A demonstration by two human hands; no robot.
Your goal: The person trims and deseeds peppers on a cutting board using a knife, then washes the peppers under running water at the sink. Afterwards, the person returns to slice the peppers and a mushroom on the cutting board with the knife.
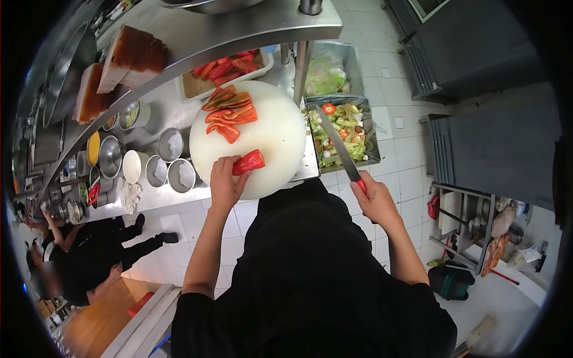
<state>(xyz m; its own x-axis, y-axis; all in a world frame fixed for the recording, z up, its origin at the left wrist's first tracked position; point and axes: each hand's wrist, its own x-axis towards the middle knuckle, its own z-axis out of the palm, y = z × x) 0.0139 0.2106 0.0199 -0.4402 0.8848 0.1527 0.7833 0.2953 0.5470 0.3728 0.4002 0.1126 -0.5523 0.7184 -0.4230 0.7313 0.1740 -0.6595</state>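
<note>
A red pepper piece point(249, 161) lies on the round white cutting board point(280, 131), with the fingers of my left hand point(227, 180) closed on its left end. My right hand point(373, 198) grips the red handle of a long knife point(340, 145). The blade points up and left, off the board's right side, over a bin of vegetable scraps point(349, 137). Flattened red pepper pieces point(230, 114) lie on the upper left of the board. Behind the board, a white tray point(194, 89) holds more red peppers.
Metal bowls point(173, 145) and a white cup point(134, 166) stand left of the board. A steel shelf point(250, 37) with slabs of meat point(128, 59) spans above. A second bin point(325, 71) is behind the scraps. Co-workers point(83, 256) stand at the far left.
</note>
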